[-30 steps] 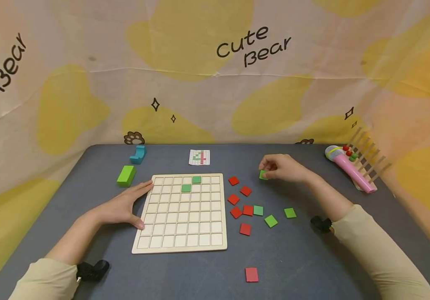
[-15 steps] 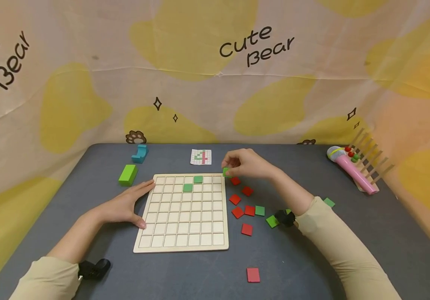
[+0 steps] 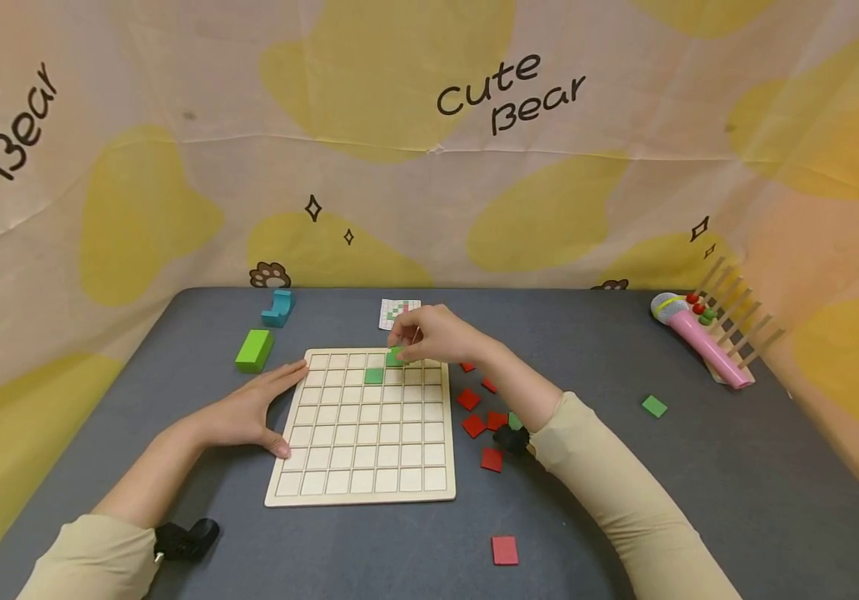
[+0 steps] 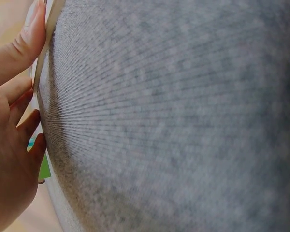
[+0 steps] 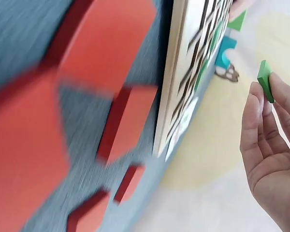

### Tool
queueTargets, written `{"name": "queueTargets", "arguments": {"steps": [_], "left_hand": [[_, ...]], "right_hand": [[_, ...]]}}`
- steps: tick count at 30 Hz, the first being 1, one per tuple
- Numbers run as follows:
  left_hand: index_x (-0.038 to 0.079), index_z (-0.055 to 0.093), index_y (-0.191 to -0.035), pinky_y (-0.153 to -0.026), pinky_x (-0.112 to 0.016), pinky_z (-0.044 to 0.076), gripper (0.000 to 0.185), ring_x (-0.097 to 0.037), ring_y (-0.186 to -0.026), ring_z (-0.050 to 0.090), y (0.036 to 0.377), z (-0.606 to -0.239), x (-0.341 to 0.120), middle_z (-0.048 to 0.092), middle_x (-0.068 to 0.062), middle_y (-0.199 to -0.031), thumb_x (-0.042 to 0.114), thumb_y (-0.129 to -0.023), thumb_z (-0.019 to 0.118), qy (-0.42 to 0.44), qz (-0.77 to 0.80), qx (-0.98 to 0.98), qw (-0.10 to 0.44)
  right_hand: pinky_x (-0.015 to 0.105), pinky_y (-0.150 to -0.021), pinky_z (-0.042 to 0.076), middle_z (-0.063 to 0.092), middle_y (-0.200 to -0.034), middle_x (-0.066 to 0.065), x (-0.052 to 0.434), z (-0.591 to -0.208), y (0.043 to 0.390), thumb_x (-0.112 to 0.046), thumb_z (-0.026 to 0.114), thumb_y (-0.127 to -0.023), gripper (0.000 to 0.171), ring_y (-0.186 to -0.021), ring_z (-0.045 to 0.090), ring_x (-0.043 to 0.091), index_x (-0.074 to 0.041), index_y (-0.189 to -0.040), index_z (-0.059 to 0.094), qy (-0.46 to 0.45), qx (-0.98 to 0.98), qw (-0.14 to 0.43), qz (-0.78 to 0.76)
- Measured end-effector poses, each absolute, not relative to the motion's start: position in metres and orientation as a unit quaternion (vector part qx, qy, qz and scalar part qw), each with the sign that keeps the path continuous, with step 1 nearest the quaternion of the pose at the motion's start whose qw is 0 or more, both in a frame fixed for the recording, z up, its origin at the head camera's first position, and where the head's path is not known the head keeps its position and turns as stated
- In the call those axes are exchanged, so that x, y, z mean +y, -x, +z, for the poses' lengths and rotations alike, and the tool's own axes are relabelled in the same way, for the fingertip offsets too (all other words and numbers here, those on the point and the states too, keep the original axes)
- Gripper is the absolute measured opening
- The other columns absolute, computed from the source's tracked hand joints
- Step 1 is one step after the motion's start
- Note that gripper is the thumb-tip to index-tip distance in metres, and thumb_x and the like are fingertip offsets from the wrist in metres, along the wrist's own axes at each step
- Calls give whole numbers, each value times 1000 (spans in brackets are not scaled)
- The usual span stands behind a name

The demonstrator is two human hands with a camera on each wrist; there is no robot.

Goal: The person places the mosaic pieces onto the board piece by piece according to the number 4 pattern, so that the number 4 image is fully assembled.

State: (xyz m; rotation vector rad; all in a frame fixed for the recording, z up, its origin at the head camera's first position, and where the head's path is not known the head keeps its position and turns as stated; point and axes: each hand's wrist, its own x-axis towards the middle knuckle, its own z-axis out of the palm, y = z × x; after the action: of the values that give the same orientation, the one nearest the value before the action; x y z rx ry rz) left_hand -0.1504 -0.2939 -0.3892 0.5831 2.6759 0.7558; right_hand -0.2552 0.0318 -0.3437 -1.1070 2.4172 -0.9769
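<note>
The head view takes in the whole grey bench (image 3: pixel 624 517): the right hand (image 3: pixel 429 335) hangs over the far edge of the wooden grid board (image 3: pixel 366 425), pinching a green tile (image 3: pixel 396 357) between thumb and fingertips just above the top rows. The right wrist view shows what the head view hides, namely that the green tile (image 5: pixel 265 80) is held on edge at the fingertips (image 5: pixel 259 96), clear of the board (image 5: pixel 176 72), with the remaining fingers loosely spread. That same view is blurred, so the red tiles (image 5: pixel 121 121) close to the lens appear only as smears beside the board's edge.

The left hand (image 3: pixel 245 412) lies flat with straight fingers against the board's left side, holding nothing. The left wrist view adds only that the fingers (image 4: pixel 19 53) touch the board's rim (image 4: pixel 50 29); most of that frame is bench cloth.

One cell of the board holds a placed green tile (image 3: pixel 373 376) in the second row; whether another sits under the right hand's tile cannot be told. The other cells are bare wood.

Loose red tiles (image 3: pixel 469 399) lie to the right of the board, partly behind the right forearm. A pattern card (image 3: pixel 397 311) rests beyond the board's far edge.
</note>
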Motion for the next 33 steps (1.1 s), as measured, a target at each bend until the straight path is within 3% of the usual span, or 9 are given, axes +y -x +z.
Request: {"name": "queueTargets", "arguments": {"steps": [13, 20, 27, 33], "left_hand": [[-1, 24, -155, -111, -72, 21, 126, -52, -148, 18, 151, -390, -295, 18, -25, -164, 46, -59, 90, -202, 271, 929, 151], [0, 24, -156, -110, -73, 21, 126, -52, -148, 18, 151, -390, -295, 18, -24, -164, 48, -59, 90, -201, 267, 931, 150], [0, 24, -156, -110, -73, 22, 126, -52, -147, 19, 152, -392, -296, 18, -25, -163, 46, -59, 90, -205, 272, 929, 148], [-1, 26, -155, -110, -72, 23, 124, -52, -147, 20, 151, -391, -295, 19, -24, -163, 47, -59, 90, -211, 270, 929, 142]], "right_hand": [[18, -68, 47, 65, -84, 1, -13, -343, 247, -11, 71, -89, 13, -72, 58, 9, -9, -102, 72, 418, 812, 184, -364], [19, -64, 49, 65, -78, 0, -31, -345, 243, -11, 71, -88, 13, -77, 71, 30, -9, -101, 72, 398, 807, 210, -382], [18, -63, 47, 68, -73, 4, -46, -350, 238, -8, 70, -89, 10, -74, 69, 31, -9, -98, 74, 377, 820, 208, -377], [18, -62, 44, 72, -76, 4, -51, -356, 233, -4, 70, -84, 13, -64, 63, 14, -13, -92, 76, 356, 856, 194, -322]]}}
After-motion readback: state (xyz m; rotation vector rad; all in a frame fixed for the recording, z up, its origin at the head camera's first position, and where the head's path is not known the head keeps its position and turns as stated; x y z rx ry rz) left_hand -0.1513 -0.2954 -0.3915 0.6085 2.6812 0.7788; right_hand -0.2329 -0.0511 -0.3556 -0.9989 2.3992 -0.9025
